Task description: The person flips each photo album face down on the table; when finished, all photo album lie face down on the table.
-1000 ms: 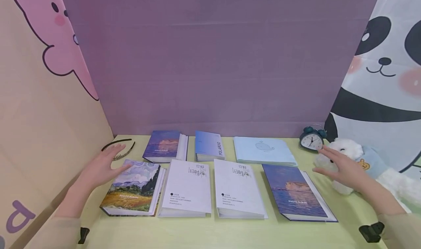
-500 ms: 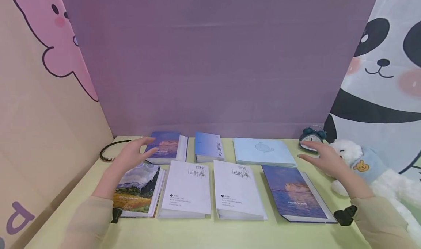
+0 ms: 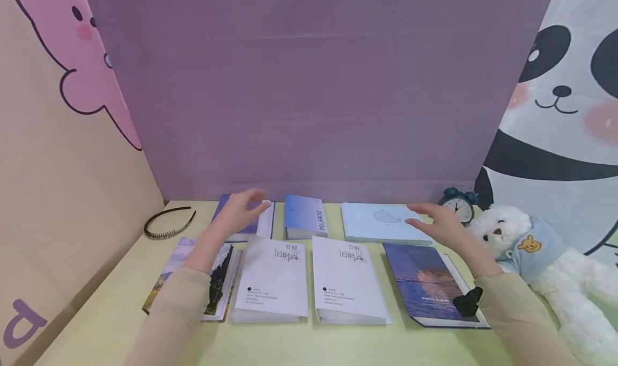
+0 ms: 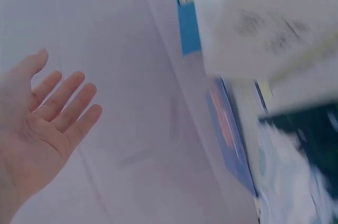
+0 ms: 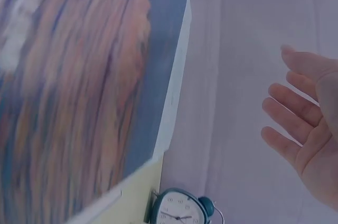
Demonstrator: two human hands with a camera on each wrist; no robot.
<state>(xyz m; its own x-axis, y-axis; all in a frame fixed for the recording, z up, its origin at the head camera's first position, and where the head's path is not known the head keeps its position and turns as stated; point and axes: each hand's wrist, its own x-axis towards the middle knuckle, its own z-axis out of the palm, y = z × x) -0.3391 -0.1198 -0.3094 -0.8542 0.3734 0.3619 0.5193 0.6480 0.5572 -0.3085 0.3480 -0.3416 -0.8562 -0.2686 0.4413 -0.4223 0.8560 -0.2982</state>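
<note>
My left hand (image 3: 238, 213) is raised over the table, its fingers loosely bent with nothing in them. In the head view it overlaps a photo album with a seascape cover (image 3: 248, 227); my forearm covers part of a landscape-painting photo album (image 3: 219, 285). My right hand (image 3: 436, 224), likewise holding nothing, overlaps the right end of a light-blue whale album (image 3: 364, 221). Between the hands lies a blue-violet Polaroid album (image 3: 304, 216). In front lie two white albums (image 3: 272, 280) and another seascape photo album (image 3: 420, 280). Both wrist views show spread fingers and bare palms.
A black headband (image 3: 166, 234) lies at the back left. A green alarm clock (image 3: 458, 207) stands at the back right, beside a white plush toy (image 3: 541, 258) in a blue top. A purple cloth wall (image 3: 309, 97) closes off the table's far side.
Both hands have moved inward, toward each other: the left to the right, off the headband, and the right to the left, away from the clock and plush toy. The albums lie as before.
</note>
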